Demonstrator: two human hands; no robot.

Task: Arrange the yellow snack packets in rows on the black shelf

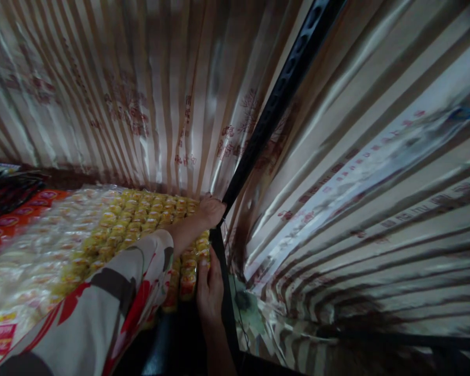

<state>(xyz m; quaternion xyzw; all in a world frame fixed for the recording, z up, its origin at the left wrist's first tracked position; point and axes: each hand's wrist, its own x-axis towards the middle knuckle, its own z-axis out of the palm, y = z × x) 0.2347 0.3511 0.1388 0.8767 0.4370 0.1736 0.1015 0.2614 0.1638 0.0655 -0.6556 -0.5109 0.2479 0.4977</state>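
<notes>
Rows of small yellow wrapped packets lie on a dark shelf. My left hand, at the end of a patterned sleeve, reaches over them to the back corner, beside a black upright post. It is bent over the far end of the rightmost row, and its fingertips are hidden. Nearer me, my right hand is at the front end of that same row, its thumb and fingers around the yellow packets there. How firmly it grips cannot be made out in the dim light.
Clear-wrapped pale packets lie to the left of the yellow ones, then orange packages and dark packages. Pleated, printed plastic sheeting hangs behind and on the right. A black shelf edge runs beside my right hand.
</notes>
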